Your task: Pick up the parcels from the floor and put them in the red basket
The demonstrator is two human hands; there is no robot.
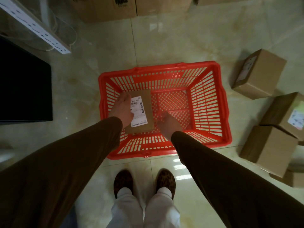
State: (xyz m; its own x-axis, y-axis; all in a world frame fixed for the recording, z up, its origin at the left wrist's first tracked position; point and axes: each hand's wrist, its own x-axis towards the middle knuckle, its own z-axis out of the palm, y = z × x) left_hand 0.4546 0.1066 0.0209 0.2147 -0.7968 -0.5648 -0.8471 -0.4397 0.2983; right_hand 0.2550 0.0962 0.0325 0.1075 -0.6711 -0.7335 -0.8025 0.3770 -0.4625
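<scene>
The red basket [212,66] stands on the tiled floor in front of my feet. Inside its left half sits a brown cardboard parcel [147,98] with a white shipping label on top. My left hand [122,109] grips the parcel's left side, fingers over its edge. My right hand [169,124] hangs inside the basket just right of the parcel, near its lower right corner; whether it touches the parcel I cannot tell. Three more brown parcels lie on the floor to the right: one [263,74], a second [283,112] and a third [269,148].
Large cardboard boxes [105,9] line the back wall. A black cabinet [24,86] and a white perforated shelf rail [36,25] stand at the left. My two feet in patterned slippers [123,181] are just behind the basket.
</scene>
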